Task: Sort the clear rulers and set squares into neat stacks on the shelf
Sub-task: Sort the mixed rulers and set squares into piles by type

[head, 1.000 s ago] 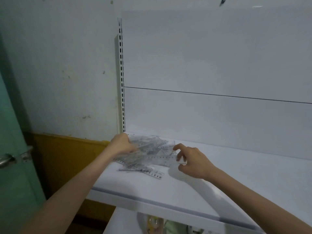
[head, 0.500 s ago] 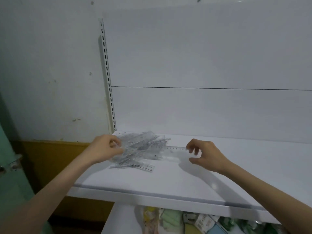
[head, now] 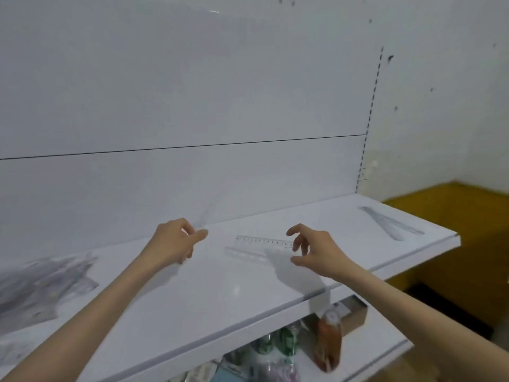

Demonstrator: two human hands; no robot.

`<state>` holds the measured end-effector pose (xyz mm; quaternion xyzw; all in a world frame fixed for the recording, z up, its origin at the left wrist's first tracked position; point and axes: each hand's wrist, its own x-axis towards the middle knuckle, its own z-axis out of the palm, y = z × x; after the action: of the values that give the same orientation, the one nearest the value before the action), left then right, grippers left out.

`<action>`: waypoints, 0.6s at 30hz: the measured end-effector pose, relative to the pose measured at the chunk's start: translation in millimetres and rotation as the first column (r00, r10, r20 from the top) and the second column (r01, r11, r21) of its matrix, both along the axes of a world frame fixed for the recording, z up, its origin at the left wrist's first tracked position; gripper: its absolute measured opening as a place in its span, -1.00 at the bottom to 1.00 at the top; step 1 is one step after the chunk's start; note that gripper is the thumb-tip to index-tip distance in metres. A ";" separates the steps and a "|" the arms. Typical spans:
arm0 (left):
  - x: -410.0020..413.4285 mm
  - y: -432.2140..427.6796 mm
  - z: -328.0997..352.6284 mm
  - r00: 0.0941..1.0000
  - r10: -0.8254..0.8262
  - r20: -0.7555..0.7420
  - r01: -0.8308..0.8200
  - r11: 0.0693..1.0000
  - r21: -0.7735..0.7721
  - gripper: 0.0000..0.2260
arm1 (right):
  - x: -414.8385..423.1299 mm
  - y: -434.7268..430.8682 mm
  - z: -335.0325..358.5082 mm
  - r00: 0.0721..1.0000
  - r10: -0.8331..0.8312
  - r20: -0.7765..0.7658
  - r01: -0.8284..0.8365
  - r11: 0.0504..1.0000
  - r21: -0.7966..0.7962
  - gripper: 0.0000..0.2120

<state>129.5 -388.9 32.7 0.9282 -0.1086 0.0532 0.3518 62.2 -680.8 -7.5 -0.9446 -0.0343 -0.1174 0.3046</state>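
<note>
The white shelf (head: pixel 220 293) is backed by a white panel (head: pixel 192 78) divided by one thin horizontal seam (head: pixel 192 146). A slotted upright (head: pixel 370 117) runs along the panel's right edge. Beyond it, the white wall (head: pixel 440 78) bears small dark marks, and its lower band (head: pixel 468 216) is mustard yellow. A lower shelf (head: pixel 366 359) carries a bottle (head: pixel 329 343), cans (head: pixel 286 340) and a cardboard box (head: pixel 355 312).

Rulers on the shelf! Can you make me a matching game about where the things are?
Things:
1 single clear ruler
2 messy pile of clear rulers
3 small stack of clear rulers
4 bottle

Places:
A lower shelf
B right end of the top shelf
C between the left hand, pinching a blurry clear piece, and the right hand
D left end of the top shelf

Pairs: 1-C, 2-D, 3-B, 4-A
</note>
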 end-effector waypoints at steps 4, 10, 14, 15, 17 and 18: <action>15.3 -98.2 0.0 0.996 -0.090 0.010 0.090 0.996 0.003 -0.71 | -7.3 -87.4 0.7 0.997 -0.079 0.014 0.079 0.997 -0.015 -0.54; 33.7 -252.2 -18.0 0.991 -0.133 -0.004 0.132 0.991 -0.033 -0.70 | -6.5 -234.0 -2.4 0.991 -0.107 0.085 0.113 0.991 -0.066 -0.65; 38.4 -343.4 -40.2 0.993 -0.107 -0.051 0.106 0.994 -0.038 -0.69 | 1.2 -339.8 -15.8 0.974 -0.198 0.111 0.211 0.970 -0.124 -0.73; 38.4 -360.2 -47.4 0.993 -0.101 -0.066 0.099 0.995 -0.029 -0.69 | 4.9 -362.2 -20.5 0.969 -0.227 0.099 0.239 0.962 -0.134 -0.73; 39.4 -387.7 -61.2 0.994 -0.074 -0.085 0.074 0.997 0.000 -0.70 | 15.5 -399.3 -29.7 0.962 -0.263 0.069 0.272 0.948 -0.166 -0.71; 40.4 -396.7 -65.7 0.995 -0.055 -0.086 0.056 0.998 0.016 -0.71 | 22.6 -412.4 -34.0 0.963 -0.266 0.053 0.271 0.947 -0.170 -0.70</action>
<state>170.0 -785.6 -32.9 0.9295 -0.1195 0.0025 0.3490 84.8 -1093.2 -41.5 -0.9618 0.0797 -0.1679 0.2008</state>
